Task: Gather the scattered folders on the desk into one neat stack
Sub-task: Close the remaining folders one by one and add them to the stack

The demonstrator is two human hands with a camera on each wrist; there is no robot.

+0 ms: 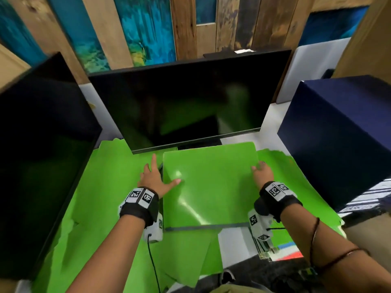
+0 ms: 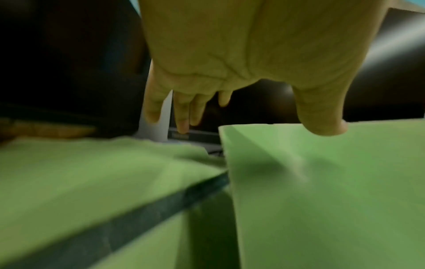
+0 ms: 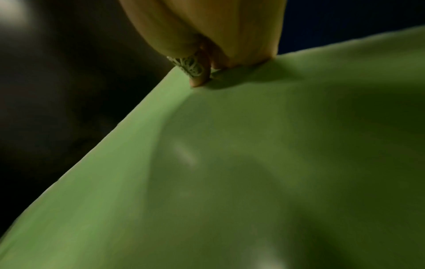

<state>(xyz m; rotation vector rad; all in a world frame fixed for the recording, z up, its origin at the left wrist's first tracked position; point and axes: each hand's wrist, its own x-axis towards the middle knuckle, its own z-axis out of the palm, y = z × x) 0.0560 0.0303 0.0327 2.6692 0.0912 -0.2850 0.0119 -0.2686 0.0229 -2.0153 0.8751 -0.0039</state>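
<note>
Glossy bright-green flat plastic folder [image 1: 209, 185] sits between both hands, raised a bit off the desk, long axis running away from the person toward the black flat monitor [image 1: 184, 102]. Left hand [image 1: 155, 176] at its left edge, fingers straight and spread, thumb lying across the top face; wrist view shows the thumb [image 2: 322, 116] over the cover, other fingers hanging past the edge, so flat contact, not a clamp. Right hand [image 1: 261, 172] at the far right corner, fingertips [image 3: 200, 80] on the edge; whether it pinches or just presses, cannot tell. Both hands equally near. Cover looks smooth, thin, slightly bowed with glare streaks. Under and around the hands more green folder sheets [image 1: 110, 187] lie fanned on the white desk [image 1: 232, 242], some overhanging the near edge. Dark-blue box [image 1: 338, 140] beyond the right hand, second dark screen [image 1: 42, 144] left of the left hand. Judged: squaring the top folder onto the pile.
</note>
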